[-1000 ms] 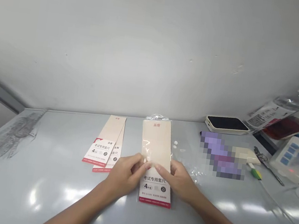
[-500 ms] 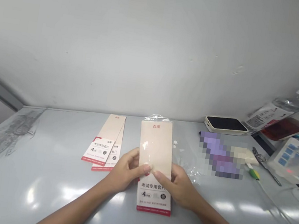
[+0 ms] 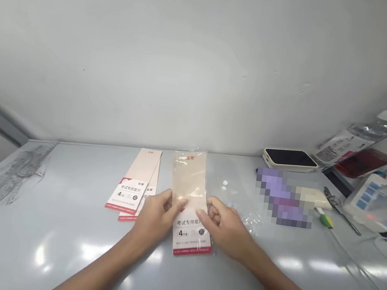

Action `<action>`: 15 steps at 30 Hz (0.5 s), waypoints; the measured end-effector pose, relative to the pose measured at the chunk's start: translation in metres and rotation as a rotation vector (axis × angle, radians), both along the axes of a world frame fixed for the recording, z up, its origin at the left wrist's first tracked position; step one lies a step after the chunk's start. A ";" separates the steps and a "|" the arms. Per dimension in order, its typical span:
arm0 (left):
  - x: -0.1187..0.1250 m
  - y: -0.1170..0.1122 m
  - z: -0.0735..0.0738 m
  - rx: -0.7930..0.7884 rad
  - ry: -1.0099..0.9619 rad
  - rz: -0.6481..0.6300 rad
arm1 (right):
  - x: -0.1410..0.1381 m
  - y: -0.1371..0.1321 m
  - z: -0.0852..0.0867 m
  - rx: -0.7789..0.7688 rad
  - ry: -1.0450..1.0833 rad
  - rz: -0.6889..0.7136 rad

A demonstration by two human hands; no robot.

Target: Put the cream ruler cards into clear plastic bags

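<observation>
Pack held by left hand and right hand has dropped leftward.

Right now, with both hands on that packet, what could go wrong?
The left hand and right hand pinch the packet only near its middle; its clear film looks thin and might crease or tear. The two cards lie close beside the left hand, so a sideways move could knock them askew. The white bits nearby could get swept away.
</observation>
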State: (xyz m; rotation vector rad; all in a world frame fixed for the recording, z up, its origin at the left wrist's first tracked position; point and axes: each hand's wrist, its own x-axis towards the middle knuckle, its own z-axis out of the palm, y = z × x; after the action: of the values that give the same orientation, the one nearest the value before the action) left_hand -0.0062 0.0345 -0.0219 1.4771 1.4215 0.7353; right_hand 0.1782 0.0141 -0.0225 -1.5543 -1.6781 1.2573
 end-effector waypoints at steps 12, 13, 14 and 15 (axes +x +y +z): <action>-0.070 0.043 0.023 0.052 1.005 0.297 | 0.066 0.035 -0.010 0.228 -0.912 -0.355; -0.075 0.044 0.023 -0.012 1.017 0.288 | 0.070 0.036 -0.012 0.200 -0.946 -0.359; -0.079 0.045 0.022 -0.073 1.006 0.281 | 0.073 0.037 -0.014 0.168 -0.960 -0.356; -0.083 0.046 0.022 -0.125 0.978 0.279 | 0.076 0.038 -0.015 0.135 -0.952 -0.348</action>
State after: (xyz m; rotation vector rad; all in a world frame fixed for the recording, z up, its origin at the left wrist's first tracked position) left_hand -0.0890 0.0806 -0.0002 1.6246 2.3800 0.0199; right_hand 0.2538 0.0518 -0.0377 -2.4179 -1.8003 0.1809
